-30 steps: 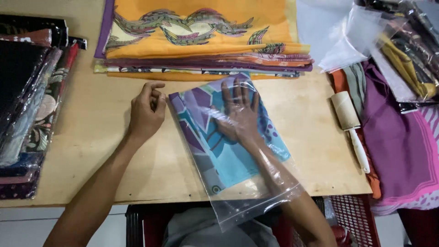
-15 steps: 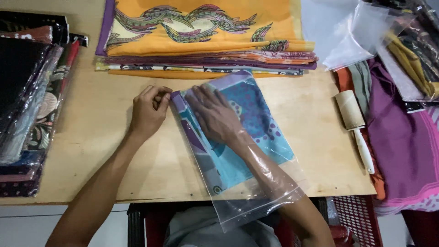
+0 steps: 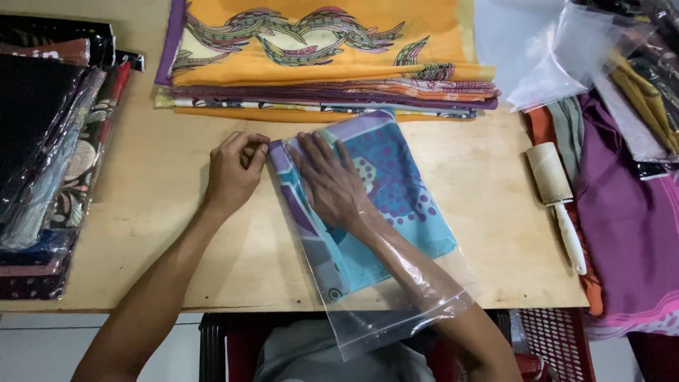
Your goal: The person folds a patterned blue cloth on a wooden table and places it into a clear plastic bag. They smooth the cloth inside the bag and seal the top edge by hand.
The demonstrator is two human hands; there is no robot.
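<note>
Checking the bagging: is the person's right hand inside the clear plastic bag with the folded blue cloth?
Yes: the right hand and forearm lie inside the clear plastic bag, pressing on the folded blue cloth.

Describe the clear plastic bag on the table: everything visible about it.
The clear plastic bag is thin, glossy and wrinkled, lying flat and slanted on the wooden table, its open end hanging past the near edge. Inside lies a folded turquoise cloth with purple dots and a lilac border. The right hand is pushed inside through the opening, forearm sheathed in film, palm pressing on the cloth. The left hand pinches the bag's far left corner. Its far end lies close to a stack of folded orange fabrics.
</note>
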